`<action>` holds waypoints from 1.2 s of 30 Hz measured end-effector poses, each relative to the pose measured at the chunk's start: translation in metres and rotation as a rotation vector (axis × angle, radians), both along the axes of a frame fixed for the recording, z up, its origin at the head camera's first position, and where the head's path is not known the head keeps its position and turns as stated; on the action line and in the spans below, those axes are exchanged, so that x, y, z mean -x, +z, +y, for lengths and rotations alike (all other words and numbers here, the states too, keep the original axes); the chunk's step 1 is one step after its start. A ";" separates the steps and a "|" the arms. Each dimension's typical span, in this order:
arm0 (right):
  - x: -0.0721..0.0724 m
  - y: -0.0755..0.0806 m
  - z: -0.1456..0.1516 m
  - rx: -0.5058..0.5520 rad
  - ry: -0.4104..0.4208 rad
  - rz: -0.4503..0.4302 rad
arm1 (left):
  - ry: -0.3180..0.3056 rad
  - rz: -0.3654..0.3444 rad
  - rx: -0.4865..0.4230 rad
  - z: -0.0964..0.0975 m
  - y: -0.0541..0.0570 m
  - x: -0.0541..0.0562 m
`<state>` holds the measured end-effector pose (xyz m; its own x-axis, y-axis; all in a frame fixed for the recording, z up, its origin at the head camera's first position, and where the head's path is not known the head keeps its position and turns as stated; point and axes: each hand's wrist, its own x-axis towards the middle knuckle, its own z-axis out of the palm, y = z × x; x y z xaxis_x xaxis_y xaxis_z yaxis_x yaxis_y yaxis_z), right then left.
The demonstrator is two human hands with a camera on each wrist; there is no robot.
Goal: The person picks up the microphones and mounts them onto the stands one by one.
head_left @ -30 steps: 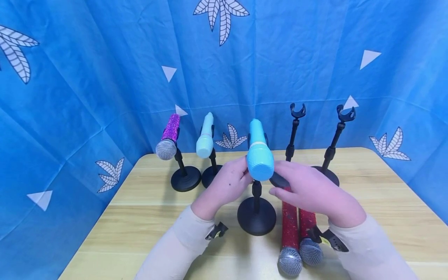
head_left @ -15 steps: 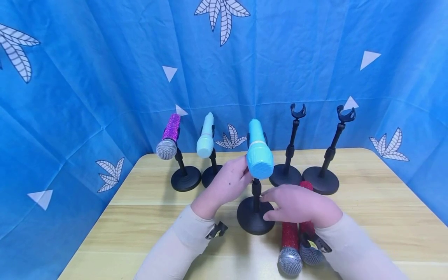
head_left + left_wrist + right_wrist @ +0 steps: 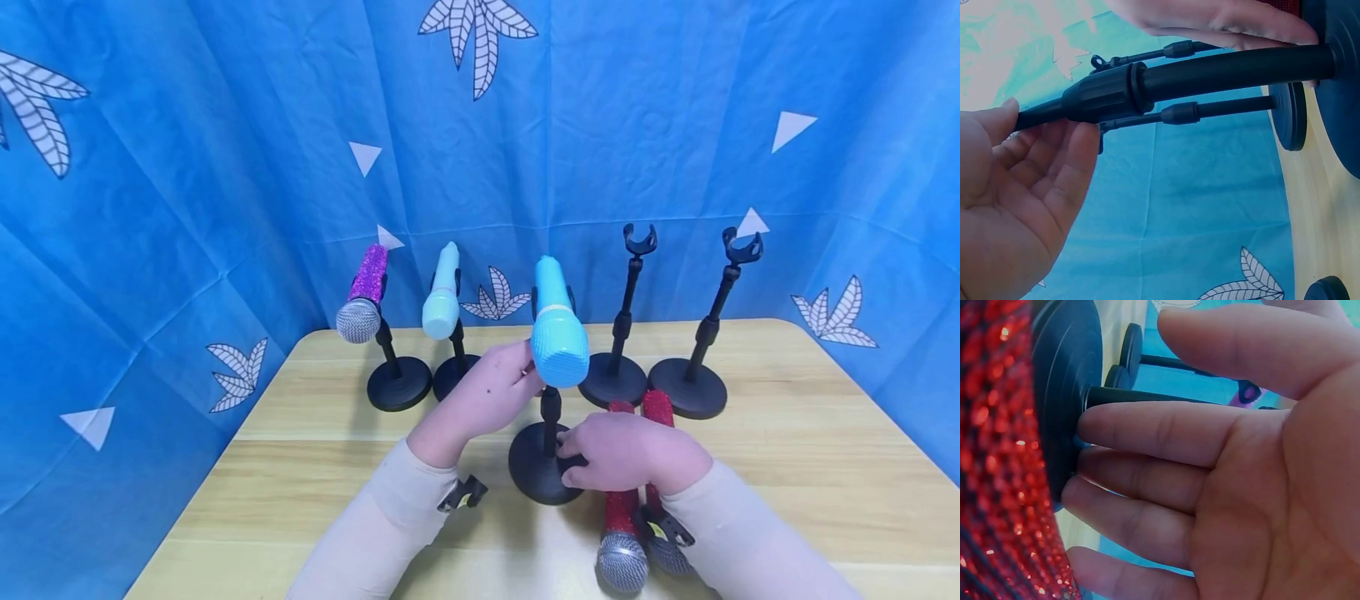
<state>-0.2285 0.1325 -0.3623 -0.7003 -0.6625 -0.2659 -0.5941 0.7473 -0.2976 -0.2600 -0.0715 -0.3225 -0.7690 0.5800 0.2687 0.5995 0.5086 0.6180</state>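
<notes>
A bright blue microphone (image 3: 559,343) lies in the clip of a black desktop microphone stand (image 3: 536,477), its head tilted down toward me. My left hand (image 3: 491,390) pinches the stand's pole just under the microphone; in the left wrist view thumb and fingers close around the thin upper tube beside the ribbed collar (image 3: 1100,97). Low on the right, my right hand (image 3: 628,454) reaches over two red glittery microphones (image 3: 622,560) to the stand's round base. Its fingers (image 3: 1147,431) stretch out nearly straight, tips right at the base and the bottom of the pole.
Behind on the left, a purple glitter microphone (image 3: 369,287) and a pale mint microphone (image 3: 441,304) rest on stands. Two stands with bare clips (image 3: 637,242) stand at the back right. A blue curtain (image 3: 480,167) surrounds the wooden table (image 3: 300,500).
My right hand has come down from beside the blue microphone's head to the stand's base. The left hand has kept its grip on the pole, and the stand has barely moved.
</notes>
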 end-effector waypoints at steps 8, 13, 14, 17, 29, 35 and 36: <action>0.002 -0.003 0.000 0.006 0.008 0.044 | -0.086 -0.129 0.124 0.000 -0.004 0.000; 0.002 -0.004 0.000 0.003 -0.001 0.040 | -0.092 -0.159 0.155 0.002 -0.007 -0.002; 0.002 -0.004 0.000 0.003 -0.003 0.042 | -0.090 -0.145 0.158 0.002 -0.007 -0.002; 0.001 -0.004 -0.001 0.014 0.004 0.061 | -0.092 -0.099 0.164 0.003 -0.008 -0.002; -0.001 -0.006 -0.004 0.049 0.014 0.128 | -0.061 0.053 0.199 0.007 -0.012 -0.004; -0.002 -0.006 -0.004 0.051 0.017 0.117 | -0.044 0.115 0.215 0.008 -0.014 -0.007; -0.002 -0.006 -0.004 0.053 0.015 0.113 | -0.047 0.115 0.214 0.009 -0.013 -0.007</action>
<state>-0.2267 0.1285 -0.3683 -0.7135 -0.6843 -0.1506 -0.6371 0.7231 -0.2669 -0.2531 -0.0630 -0.3360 -0.7111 0.6677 0.2202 0.6861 0.5904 0.4251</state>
